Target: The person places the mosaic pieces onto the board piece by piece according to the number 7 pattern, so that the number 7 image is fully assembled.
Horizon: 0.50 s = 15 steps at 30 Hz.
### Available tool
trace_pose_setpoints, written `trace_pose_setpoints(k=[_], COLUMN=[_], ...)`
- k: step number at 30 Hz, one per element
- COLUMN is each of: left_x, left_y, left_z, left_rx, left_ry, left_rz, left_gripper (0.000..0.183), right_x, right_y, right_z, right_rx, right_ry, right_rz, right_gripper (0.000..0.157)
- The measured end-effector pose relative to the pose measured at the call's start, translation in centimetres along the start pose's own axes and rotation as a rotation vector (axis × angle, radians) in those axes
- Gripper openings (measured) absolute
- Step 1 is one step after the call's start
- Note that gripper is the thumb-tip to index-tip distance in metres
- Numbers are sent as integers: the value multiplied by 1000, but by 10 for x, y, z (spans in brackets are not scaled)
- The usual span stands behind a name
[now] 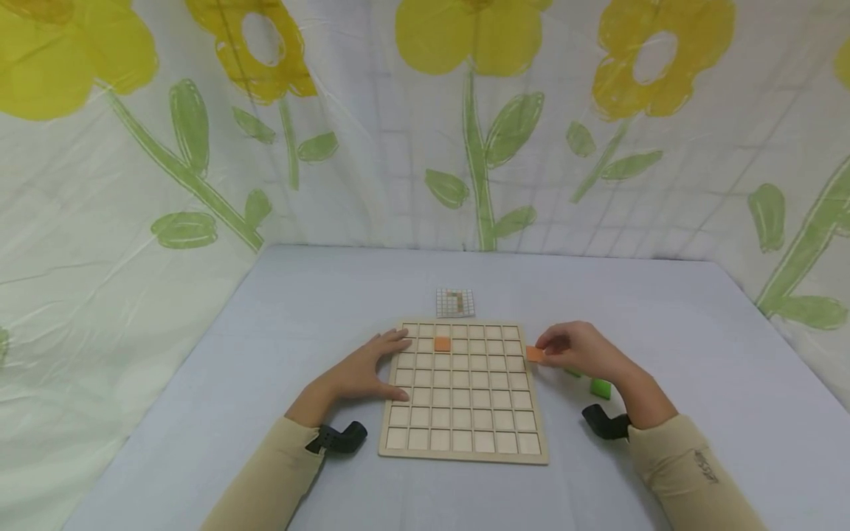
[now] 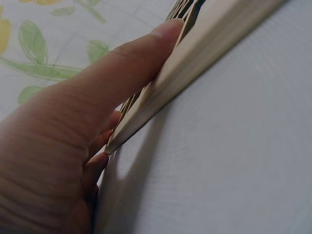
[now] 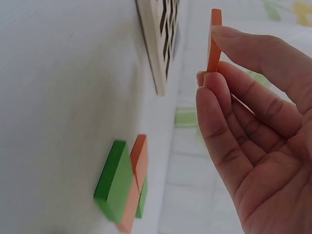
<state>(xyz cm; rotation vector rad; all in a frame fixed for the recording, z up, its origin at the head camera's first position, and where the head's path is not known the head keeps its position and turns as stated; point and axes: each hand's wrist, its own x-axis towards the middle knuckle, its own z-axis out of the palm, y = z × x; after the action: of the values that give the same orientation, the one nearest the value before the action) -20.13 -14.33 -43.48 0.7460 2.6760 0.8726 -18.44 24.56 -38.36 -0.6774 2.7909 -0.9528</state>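
A wooden grid board with square cells lies on the table, and one orange tile sits in a cell near its top. My left hand rests on the board's left edge, thumb and fingers spread; in the left wrist view the thumb lies over the wooden rim. Between thumb and fingertips my right hand pinches another orange square tile, held just beside the board's right edge. Below that hand, green tiles and orange tiles lie on the table, partly hidden in the head view.
Just beyond the board lies a small pattern card with a printed grid and a few coloured squares. A white curtain with painted yellow flowers hangs behind the pale table. Black wrist devices sit on both forearms.
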Motion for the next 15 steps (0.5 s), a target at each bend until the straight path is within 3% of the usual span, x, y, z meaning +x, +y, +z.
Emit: trace_pose_setpoints(k=[15], left_x=[0], left_y=[0], left_z=[0], left_rx=[-14], left_ry=[-4], left_rz=[4], left_gripper=[96], right_x=[22], right_y=[-12], right_z=[8], right_rx=[48], right_ry=[9], right_rz=[-41], right_gripper=[19])
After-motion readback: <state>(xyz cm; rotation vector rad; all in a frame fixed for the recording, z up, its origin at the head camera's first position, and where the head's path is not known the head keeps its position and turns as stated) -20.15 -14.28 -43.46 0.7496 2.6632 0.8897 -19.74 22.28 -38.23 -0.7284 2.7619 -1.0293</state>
